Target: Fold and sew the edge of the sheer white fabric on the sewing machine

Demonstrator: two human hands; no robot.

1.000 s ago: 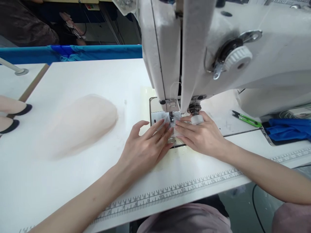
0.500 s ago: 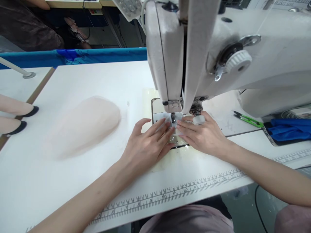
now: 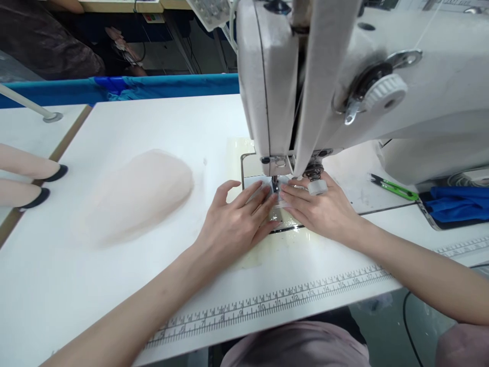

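Your left hand (image 3: 237,221): palm down on the near side of the sewing machine (image 3: 269,92), fingers extended and slightly spread, tips pressed flat, the outermost finger crooked clear, closed around nothing. Your right hand (image 3: 328,210): palm down opposite, fingers nearly straight and close together, also laid flat rather than gripping, partly behind a white knob (image 3: 318,187). Sheer piece (image 3: 283,202): small, translucent, lying beneath the fingertips of both your hands at the presser foot (image 3: 275,184); its edges are hard to make out against the shiny metal plate (image 3: 284,220), so its full outline cannot be told. Pale, rounded fabric shape (image 3: 148,191): on the white tabletop (image 3: 214,122), to the left of your left hand and well apart from it. Ruler scale (image 3: 260,308): printed along the near edge, below both your hands. Thread snips (image 3: 399,190): green-handled, dark-bladed, to the right of your right hand. Blue cloth (image 3: 458,203): crumpled, just beside the snips, on a dark flat object (image 3: 445,223). White ridged dial (image 3: 385,93): on the machine's face, above your right hand.
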